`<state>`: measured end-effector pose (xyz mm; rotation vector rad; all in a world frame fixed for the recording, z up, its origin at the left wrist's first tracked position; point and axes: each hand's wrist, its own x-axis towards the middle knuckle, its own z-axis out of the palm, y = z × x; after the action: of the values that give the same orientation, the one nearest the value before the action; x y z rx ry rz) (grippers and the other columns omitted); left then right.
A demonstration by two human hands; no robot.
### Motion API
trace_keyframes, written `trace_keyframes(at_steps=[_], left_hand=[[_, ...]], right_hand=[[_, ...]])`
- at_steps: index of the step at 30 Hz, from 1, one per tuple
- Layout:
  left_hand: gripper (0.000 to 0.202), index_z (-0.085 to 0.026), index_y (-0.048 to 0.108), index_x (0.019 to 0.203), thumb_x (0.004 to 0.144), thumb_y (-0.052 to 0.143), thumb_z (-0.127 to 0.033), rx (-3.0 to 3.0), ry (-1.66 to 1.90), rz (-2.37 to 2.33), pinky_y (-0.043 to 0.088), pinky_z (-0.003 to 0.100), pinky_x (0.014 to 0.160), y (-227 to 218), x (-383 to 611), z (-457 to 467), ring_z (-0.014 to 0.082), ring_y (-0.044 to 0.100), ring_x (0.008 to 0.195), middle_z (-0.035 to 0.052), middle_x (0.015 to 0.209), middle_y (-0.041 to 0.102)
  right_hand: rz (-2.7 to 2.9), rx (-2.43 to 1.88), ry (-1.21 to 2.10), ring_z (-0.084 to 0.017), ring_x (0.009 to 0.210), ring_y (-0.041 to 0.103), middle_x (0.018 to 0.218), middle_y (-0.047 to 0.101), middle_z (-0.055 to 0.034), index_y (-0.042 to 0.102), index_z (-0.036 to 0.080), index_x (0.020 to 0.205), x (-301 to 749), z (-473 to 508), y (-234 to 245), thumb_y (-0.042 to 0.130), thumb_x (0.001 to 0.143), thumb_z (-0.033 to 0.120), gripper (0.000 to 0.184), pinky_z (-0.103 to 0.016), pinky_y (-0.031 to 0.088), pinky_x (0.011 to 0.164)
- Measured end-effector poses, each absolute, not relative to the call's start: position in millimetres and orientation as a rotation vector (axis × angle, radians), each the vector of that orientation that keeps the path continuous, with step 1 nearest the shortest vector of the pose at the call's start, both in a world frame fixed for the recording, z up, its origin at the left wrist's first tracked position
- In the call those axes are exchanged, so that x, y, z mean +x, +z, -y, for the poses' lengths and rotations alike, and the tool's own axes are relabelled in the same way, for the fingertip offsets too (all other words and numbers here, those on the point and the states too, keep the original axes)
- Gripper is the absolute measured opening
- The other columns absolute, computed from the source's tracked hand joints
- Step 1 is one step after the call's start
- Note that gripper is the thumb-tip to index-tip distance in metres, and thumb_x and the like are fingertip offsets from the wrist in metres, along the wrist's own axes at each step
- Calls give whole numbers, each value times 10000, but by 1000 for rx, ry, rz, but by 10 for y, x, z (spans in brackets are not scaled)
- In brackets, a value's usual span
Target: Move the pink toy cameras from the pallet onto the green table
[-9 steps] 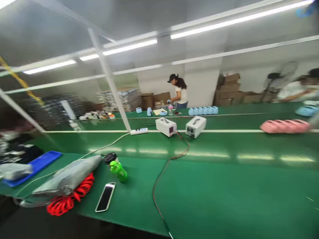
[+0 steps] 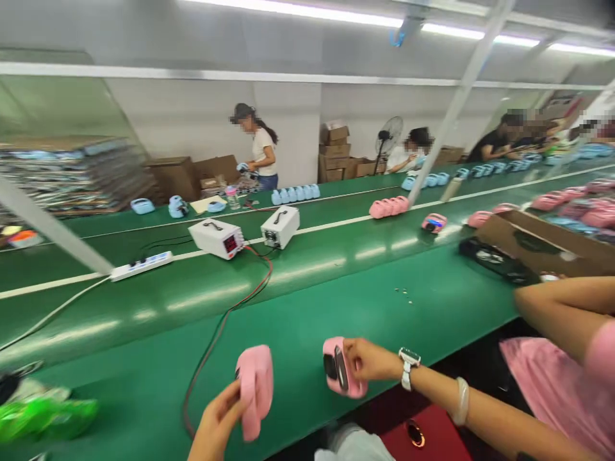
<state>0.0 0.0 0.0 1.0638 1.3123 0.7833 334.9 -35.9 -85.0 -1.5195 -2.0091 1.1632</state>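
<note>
My left hand grips a pink casing by its lower edge, just above the near edge of the green bench. To its right, my right hand, with a watch and a bracelet on the wrist, holds a second pink casing with a dark panel facing left. The two casings are apart, about a hand's width between them.
Two white power supply boxes with red and black leads and a power strip sit mid-bench. An open cardboard box and a co-worker's arm are at the right. Pink and blue casings line the conveyor; other people work behind it.
The view has swung right. Both my hands, each with a pink casing, have come into view; the phone, red coil and grey bag have left it.
</note>
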Motion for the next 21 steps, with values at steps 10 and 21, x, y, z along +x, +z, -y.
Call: trace_keyframes(at_steps=[10,21], left_hand=[[303,-125,600,858,919,507,-407,705,440,-1185,479,287,663,-649,3293,-1582,125,566,663,15,778,611],[343,-127,597,1086,924,505,-416,674,402,-1080,438,437,962,-1064,3899,-1687,212,587,1044,90,1114,628]], right_hand=[[1390,-2009,743,-91,594,521,704,549,30,578,129,785,5534,-828,-1050,565,924,378,285,-235,462,568],[1118,-2048,871,-69,494,483,565,479,70,533,134,659,5596,-1373,-1416,565,930,374,363,-210,440,513]])
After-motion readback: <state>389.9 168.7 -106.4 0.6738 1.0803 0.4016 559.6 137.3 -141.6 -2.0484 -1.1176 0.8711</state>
